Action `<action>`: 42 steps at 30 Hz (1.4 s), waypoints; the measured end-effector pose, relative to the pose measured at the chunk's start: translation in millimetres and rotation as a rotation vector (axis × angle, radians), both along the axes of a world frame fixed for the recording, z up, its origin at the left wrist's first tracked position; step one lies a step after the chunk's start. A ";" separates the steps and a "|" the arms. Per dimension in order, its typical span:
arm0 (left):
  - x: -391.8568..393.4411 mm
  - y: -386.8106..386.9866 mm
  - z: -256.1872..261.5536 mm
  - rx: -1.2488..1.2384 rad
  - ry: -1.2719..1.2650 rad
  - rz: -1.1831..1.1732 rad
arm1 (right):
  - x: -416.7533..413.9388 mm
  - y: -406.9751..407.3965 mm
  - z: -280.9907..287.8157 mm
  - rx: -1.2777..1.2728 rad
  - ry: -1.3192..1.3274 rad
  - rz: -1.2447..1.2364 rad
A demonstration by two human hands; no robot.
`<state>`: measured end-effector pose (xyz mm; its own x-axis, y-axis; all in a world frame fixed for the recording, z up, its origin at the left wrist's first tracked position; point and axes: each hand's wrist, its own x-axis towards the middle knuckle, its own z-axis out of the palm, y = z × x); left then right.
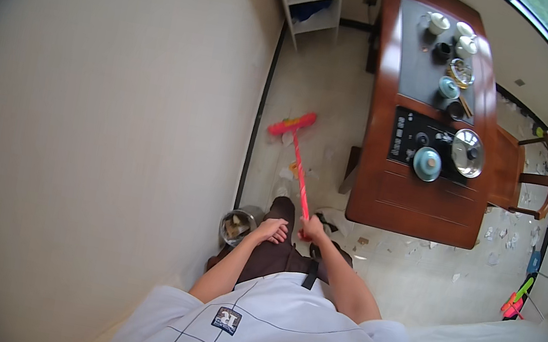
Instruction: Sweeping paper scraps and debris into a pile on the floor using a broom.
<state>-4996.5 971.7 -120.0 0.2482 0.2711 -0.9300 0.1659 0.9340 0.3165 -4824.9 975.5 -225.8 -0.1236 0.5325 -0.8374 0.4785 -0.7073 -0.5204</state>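
Observation:
My right hand (312, 229) grips the upper end of a broom's pink-red striped handle (299, 167). The pink broom head (292, 124) is on the pale tiled floor beyond my feet, slightly blurred, between the wall and the table. A crumpled white scrap (287, 139) lies right by the head. Nearer to me are an orange-yellow scrap (295, 169) and some whitish litter (283, 188). My left hand (275, 231) holds nothing and rests on the leg of my dark trousers (258, 263). Beside that leg, against the wall, stands a round waste bin (237, 227) with rubbish inside.
A wooden tea table (409, 204) with teaware and a lidded pot (468, 153) stands to the right. Behind it are a wooden chair (536, 179) and scattered paper scraps (512, 241). A white shelf (313, 1) is at the far end; a plain wall (125, 119) runs along the left.

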 end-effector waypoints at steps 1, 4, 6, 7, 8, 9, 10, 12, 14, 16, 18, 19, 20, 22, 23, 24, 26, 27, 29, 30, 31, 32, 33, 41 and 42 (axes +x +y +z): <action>3.5 1.5 -1.1 0.024 -0.007 -0.001 | 11.6 -10.0 -5.5 -0.016 0.118 -0.005; 0.0 -18.3 -8.7 0.074 -0.016 0.419 | 5.5 -17.4 59.3 -0.153 0.194 -0.189; 21.3 -9.7 -11.0 0.075 0.000 0.390 | 11.6 -12.6 85.7 0.026 0.100 -0.080; 29.5 -4.5 -13.7 0.069 0.031 0.357 | 10.8 -10.9 92.5 0.032 0.113 -0.075; 41.1 2.8 -11.5 0.061 0.006 0.368 | 13.5 -8.0 103.3 0.016 0.152 -0.103; 41.8 8.8 -19.2 0.058 -0.003 0.383 | 10.4 -3.7 118.7 0.001 0.199 -0.118; 40.8 15.9 -28.1 0.051 -0.042 0.362 | 4.7 -1.3 134.3 -0.015 0.194 -0.114; 39.6 34.0 -46.4 0.017 -0.096 0.414 | -6.6 2.2 152.5 -0.020 0.173 -0.082; 55.6 54.3 -46.9 0.099 0.064 0.438 | -15.0 3.0 164.7 -0.034 0.150 -0.173; 61.7 64.2 -38.4 0.219 0.325 0.381 | -26.3 0.4 146.6 -0.062 0.174 -0.246; 38.0 77.4 -57.2 0.190 0.379 0.263 | -60.7 7.9 140.7 -0.028 0.024 -0.144; 24.6 78.9 -66.4 0.169 0.442 0.136 | -76.2 10.5 136.3 -0.037 -0.013 -0.134; 12.8 76.5 -71.8 0.141 0.506 0.008 | -89.9 11.2 131.5 -0.100 -0.007 -0.180; 2.0 68.6 -79.4 0.224 0.605 -0.170 | -104.5 8.4 127.4 -0.288 0.118 -0.305; -3.0 68.2 -80.7 0.324 0.698 -0.372 | -112.2 10.2 128.8 -0.464 0.246 -0.457; -5.4 69.3 -62.7 0.245 0.615 -0.364 | -114.5 11.6 146.3 -0.584 0.369 -0.528; -16.3 74.3 -56.6 0.242 0.585 -0.369 | -124.9 19.1 156.5 -0.631 0.392 -0.590; -22.9 77.8 -49.9 0.264 0.565 -0.377 | -130.7 23.1 163.5 -0.654 0.431 -0.655; -31.5 82.9 -33.2 0.208 0.519 -0.406 | -136.3 32.5 179.4 -0.678 0.419 -0.681; -36.5 88.4 -27.2 0.207 0.522 -0.412 | -139.1 39.9 184.2 -0.692 0.436 -0.661; -41.4 93.7 -23.3 0.207 0.524 -0.417 | -142.3 47.7 188.9 -0.705 0.452 -0.641; -43.9 99.8 -19.3 0.209 0.490 -0.362 | -143.1 56.2 197.9 -0.696 0.440 -0.643; -47.0 103.5 -20.7 0.202 0.457 -0.303 | -144.2 64.1 203.9 -0.673 0.471 -0.661; -41.1 116.5 9.8 0.322 0.476 -0.290 | -142.5 72.0 236.7 -0.546 0.369 -0.690; -36.8 116.3 7.1 0.354 0.494 -0.308 | -138.6 70.3 236.2 -0.545 0.379 -0.677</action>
<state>-5033.3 1088.0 -112.9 -0.0687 0.5647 -0.8224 0.6115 0.6752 0.4126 -4963.4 1045.8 10.4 -0.2464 0.1378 -0.9593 -0.2552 -0.9641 -0.0729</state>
